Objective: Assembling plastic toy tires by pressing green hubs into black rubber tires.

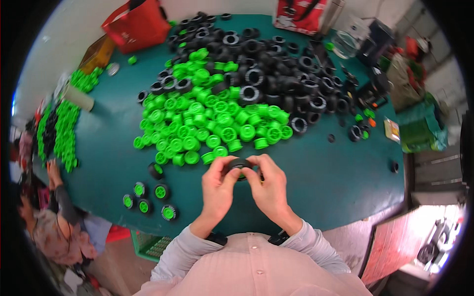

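The left hand [218, 186] and right hand [269, 186] — fingers and thumbs pinched around a black tire [240, 162] just nearer than the green rims [228, 134] — should probably press evenly (both thumbs together).

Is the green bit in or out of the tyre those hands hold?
Seemingly in: some green hub shows within the black tyre. How far in, I cannot tell.
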`<state>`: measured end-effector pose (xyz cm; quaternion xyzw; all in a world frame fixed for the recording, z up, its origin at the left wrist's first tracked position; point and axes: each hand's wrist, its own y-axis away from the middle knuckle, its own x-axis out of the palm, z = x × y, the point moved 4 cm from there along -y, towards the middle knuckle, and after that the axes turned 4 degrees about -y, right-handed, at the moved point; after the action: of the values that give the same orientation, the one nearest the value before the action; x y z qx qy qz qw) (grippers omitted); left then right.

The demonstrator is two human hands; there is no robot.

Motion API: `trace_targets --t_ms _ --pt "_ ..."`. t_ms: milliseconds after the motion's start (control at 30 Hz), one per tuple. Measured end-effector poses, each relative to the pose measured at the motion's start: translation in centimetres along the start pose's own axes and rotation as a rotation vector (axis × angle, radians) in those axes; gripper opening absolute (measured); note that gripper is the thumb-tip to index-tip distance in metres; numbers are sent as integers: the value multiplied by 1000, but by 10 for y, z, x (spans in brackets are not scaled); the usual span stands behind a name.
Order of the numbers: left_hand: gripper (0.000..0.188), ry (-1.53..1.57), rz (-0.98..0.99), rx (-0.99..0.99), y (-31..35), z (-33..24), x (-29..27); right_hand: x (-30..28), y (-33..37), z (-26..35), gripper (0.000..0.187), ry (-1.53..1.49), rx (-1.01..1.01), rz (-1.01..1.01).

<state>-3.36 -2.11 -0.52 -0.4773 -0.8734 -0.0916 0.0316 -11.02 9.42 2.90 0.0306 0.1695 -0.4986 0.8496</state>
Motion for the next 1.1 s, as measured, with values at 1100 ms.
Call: trace_targets --t_ms 1100 --pt "26 317 70 -295 -7 18 -21 16 -26 -25 13 -189 81 125"
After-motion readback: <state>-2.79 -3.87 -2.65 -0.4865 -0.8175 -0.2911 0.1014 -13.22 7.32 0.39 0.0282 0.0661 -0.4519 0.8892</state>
